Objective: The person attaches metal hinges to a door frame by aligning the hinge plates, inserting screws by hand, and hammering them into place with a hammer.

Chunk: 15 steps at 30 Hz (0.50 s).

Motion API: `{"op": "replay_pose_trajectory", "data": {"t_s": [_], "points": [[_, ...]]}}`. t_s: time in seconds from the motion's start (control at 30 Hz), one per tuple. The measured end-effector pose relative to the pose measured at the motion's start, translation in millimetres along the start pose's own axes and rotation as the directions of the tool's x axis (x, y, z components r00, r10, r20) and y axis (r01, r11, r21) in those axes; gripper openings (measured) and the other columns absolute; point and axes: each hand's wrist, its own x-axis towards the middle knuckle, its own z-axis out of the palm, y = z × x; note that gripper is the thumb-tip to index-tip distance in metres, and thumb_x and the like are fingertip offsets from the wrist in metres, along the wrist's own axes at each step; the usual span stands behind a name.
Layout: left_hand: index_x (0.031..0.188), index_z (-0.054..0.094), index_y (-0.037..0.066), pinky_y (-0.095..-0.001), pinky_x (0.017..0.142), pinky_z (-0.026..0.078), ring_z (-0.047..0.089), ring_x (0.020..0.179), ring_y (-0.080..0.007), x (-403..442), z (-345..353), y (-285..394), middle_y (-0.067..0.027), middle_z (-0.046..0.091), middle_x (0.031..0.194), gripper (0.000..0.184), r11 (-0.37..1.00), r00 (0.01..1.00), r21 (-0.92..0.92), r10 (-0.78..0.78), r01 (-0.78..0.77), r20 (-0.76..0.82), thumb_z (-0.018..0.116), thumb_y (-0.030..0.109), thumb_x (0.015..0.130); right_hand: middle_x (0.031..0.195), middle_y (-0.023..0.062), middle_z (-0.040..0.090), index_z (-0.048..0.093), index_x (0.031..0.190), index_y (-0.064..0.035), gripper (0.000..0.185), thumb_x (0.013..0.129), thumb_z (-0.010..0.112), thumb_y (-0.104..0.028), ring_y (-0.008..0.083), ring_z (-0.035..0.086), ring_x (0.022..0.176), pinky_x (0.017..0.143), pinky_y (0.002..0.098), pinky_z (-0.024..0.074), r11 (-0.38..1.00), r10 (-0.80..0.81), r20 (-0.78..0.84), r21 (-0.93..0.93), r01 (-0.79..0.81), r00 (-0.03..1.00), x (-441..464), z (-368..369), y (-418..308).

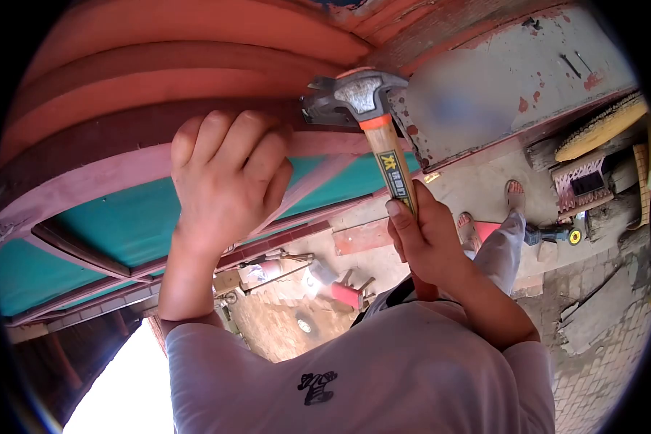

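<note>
My right hand [430,235] is wrapped around the wooden handle of a claw hammer [394,159]. The handle has an orange band and a dark label with yellow marks. Its grey metal head is raised close to a dark red wooden frame [123,126]. A small metal fitting [322,112] shows at the frame, partly behind the hammer head. My left hand [231,170] is closed in front of the frame's edge, back of the hand toward me. Its fingertips are hidden, so I cannot tell what they hold.
Green panels [130,217] sit within the frame. On the grey ledge [477,72] at upper right lie small dark tools [570,65]. Below, a person's leg [503,242], a power tool [550,234], a red stool [347,294] and wood pieces [611,130] appear.
</note>
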Motion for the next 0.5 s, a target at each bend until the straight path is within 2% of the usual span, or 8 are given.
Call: {"op": "replay_pose_trajectory", "data": {"t_s": [0.1, 0.13, 0.23, 0.27, 0.33, 0.37, 0.5], "points": [[0.087, 0.066, 0.016, -0.0339, 0.081, 0.038, 0.053, 0.081, -0.0166, 2.6, 2.4, -1.6, 0.0038, 0.059, 0.092, 0.018, 1.0, 1.0, 0.007, 0.005, -0.005, -0.014, 0.066, 0.016, 0.069, 0.058, 0.0079, 0.054, 0.044, 0.096, -0.0011, 0.023, 0.101, 0.049, -0.023, 0.0167, 0.055, 0.049, 0.045, 0.0344, 0.0411, 0.99, -0.033, -0.077, 0.137, 0.043, 0.997, -8.0, -10.0, -6.7], [0.087, 0.065, 0.016, -0.0339, 0.081, 0.038, 0.053, 0.081, -0.0167, 2.3, 2.7, -2.1, 0.0037, 0.059, 0.092, 0.018, 1.0, 1.0, 0.008, 0.005, -0.005, -0.016, 0.066, 0.016, 0.069, 0.057, 0.0034, 0.052, 0.044, 0.098, -0.0008, 0.022, 0.102, 0.046, -0.023, 0.0102, 0.053, 0.048, 0.042, 0.0295, 0.0388, 0.955, -0.009, -0.086, 0.293, 0.034, 0.996, -14.3, -14.5, -12.5], [0.087, 0.065, 0.016, -0.0335, 0.081, 0.038, 0.053, 0.08, -0.0169, 0.6, 2.9, -2.5, 0.0034, 0.059, 0.091, 0.019, 1.0, 1.0, 0.008, -0.001, 0.001, -0.025, 0.066, 0.016, 0.069, 0.057, -0.0001, 0.051, 0.044, 0.098, -0.0007, 0.022, 0.103, 0.043, -0.022, 0.0058, 0.05, 0.048, 0.04, 0.0259, 0.0364, 0.828, -0.02, -0.3, 0.53, 0.184, 0.954, -23.6, -8.9, -3.6], [0.087, 0.066, 0.016, -0.0333, 0.081, 0.038, 0.053, 0.08, -0.0171, 0.3, 3.2, -2.5, 0.0033, 0.059, 0.091, 0.019, 1.0, 1.0, 0.01, -0.003, 0.003, -0.029, 0.066, 0.016, 0.069, 0.057, 0.0014, 0.051, 0.044, 0.096, -0.0014, 0.021, 0.103, 0.044, -0.021, 0.0072, 0.052, 0.048, 0.041, 0.0275, 0.037, 0.811, 0.005, -0.315, 0.557, 0.18, 0.949, -23.5, -4.7, -3.2], [0.087, 0.066, 0.016, -0.0329, 0.08, 0.038, 0.053, 0.081, -0.0172, -0.4, 4.5, -3.1, 0.0029, 0.059, 0.091, 0.019, 1.0, 0.999, 0.004, 0.001, -0.001, -0.036, 0.066, 0.015, 0.068, 0.057, 0.0021, 0.052, 0.043, 0.095, -0.0018, 0.02, 0.102, 0.045, -0.02, 0.0076, 0.052, 0.049, 0.042, 0.0279, 0.0372, 0.973, -0.065, -0.125, 0.212, 0.091, 0.99, -12.0, 11.5, 12.1], [0.087, 0.066, 0.015, -0.0327, 0.08, 0.038, 0.053, 0.081, -0.0172, -0.1, 3.6, -3.0, 0.0027, 0.058, 0.091, 0.019, 1.0, 0.999, 0.001, 0.01, -0.01, -0.037, 0.066, 0.015, 0.068, 0.057, 0.0024, 0.052, 0.043, 0.094, -0.002, 0.02, 0.102, 0.045, -0.02, 0.0078, 0.053, 0.049, 0.042, 0.0281, 0.0372, 0.997, -0.07, -0.025, 0.022, 0.071, 0.997, -5.9, 15.4, 16.9], [0.086, 0.065, 0.015, -0.0329, 0.08, 0.039, 0.053, 0.081, -0.0174, -0.1, 1.7, -2.4, 0.0023, 0.058, 0.09, 0.018, 1.0, 1.0, -0.013, 0.005, -0.006, -0.029, 0.066, 0.014, 0.068, 0.055, 0.0011, 0.048, 0.046, 0.099, -0.0014, 0.019, 0.102, 0.047, -0.02, 0.0069, 0.048, 0.045, 0.043, 0.0269, 0.0372, 0.945, 0.122, 0.01, 0.304, -0.119, 0.993, -8.1, 0.9, -2.1]]}}
